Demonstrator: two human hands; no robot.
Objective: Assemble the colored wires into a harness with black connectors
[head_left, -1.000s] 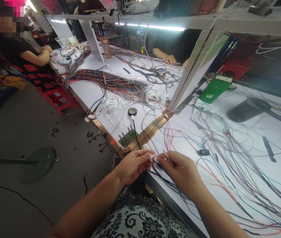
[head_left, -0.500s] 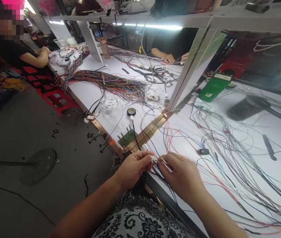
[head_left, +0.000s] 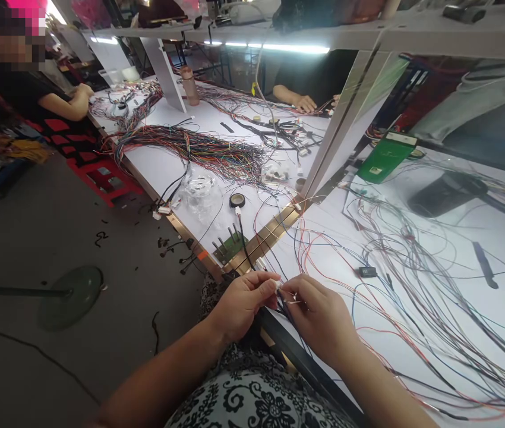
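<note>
Over the near edge of the table, my left hand [head_left: 246, 303] pinches a small white connector [head_left: 277, 286] between thumb and forefinger. Close on its right, my right hand [head_left: 321, 312] is closed on thin wires [head_left: 294, 297] with pale tips, held at the connector's side. Dark wires run below both hands; the exact point where wire and connector meet is hidden by my fingers. Just beyond my left hand stands a green board with upright metal pins [head_left: 231, 245]. A black cable with a white plug [head_left: 238, 211] lies beside it.
A thick bundle of coloured wires [head_left: 190, 145] crosses the left table, near a roll of black tape [head_left: 237, 201] and a clear plastic bag [head_left: 201, 193]. Loose wires [head_left: 406, 285] spread over the right table, with a green box [head_left: 386, 157] behind. Two co-workers sit at the far sides.
My right hand's fingers have shifted slightly, and the wire tips now stick out at a different angle. My left hand keeps its pinch. Behind the green box, a pale-trousered leg has come into view.
</note>
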